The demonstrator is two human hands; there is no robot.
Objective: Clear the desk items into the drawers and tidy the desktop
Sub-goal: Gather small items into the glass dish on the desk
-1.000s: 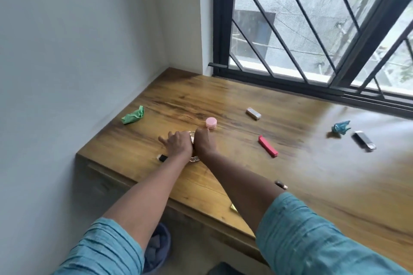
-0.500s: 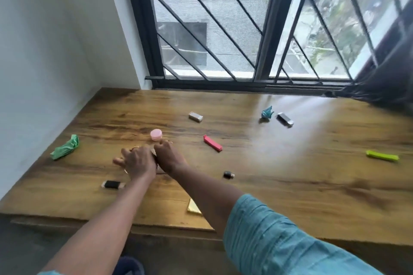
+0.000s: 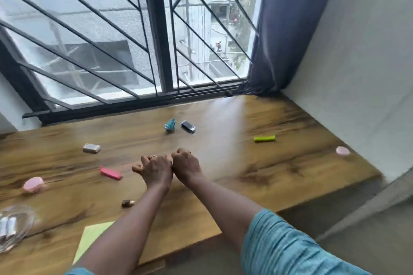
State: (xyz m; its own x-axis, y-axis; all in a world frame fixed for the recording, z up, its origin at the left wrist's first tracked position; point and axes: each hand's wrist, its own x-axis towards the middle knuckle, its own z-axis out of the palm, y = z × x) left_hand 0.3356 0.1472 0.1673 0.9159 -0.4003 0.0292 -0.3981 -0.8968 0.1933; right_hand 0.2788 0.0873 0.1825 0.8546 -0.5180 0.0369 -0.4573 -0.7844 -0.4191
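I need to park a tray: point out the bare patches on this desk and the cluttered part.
Bare: the front right, between the right hand, green bar and pink disc; also the back corner by the curtain. Crowded: front left, around the pink bar, glass dish and note.

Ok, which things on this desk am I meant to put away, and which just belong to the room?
To clear: pink bar, silver box, teal crumple, black-and-silver gadget, green bar, left pink tub, right pink tub, dark cap, yellow paper, glass dish.
Just there: curtain, window frame, wall.
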